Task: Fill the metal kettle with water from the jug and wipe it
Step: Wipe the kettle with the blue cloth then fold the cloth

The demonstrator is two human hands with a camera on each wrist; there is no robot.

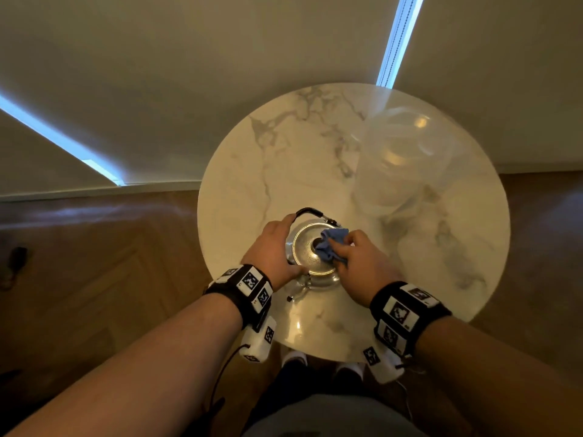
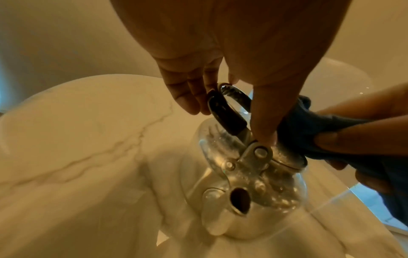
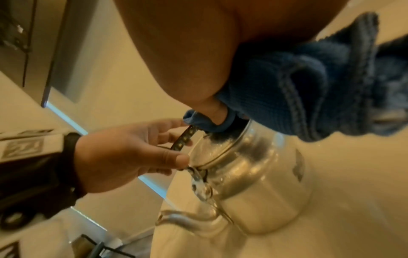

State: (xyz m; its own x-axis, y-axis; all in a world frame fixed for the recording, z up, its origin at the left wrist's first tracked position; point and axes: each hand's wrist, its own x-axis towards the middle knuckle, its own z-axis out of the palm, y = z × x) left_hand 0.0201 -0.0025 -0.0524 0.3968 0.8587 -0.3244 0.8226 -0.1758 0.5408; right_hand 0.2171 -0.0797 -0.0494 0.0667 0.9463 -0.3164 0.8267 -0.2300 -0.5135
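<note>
The metal kettle stands at the near side of the round marble table, its spout pointing toward me and its black handle folded back. My left hand grips the kettle's top from the left: fingers lie on the handle and the thumb presses by the hinge bracket. My right hand holds a bunched blue cloth pressed onto the kettle's lid at its knob. The lid is on the kettle. The clear plastic jug stands at the back right, apart from both hands.
Bare marble lies to the left of and behind the kettle. The table's near edge is close below the spout, and my feet show under it. Wooden floor surrounds the table, with a small dark object far left. A wall rises behind.
</note>
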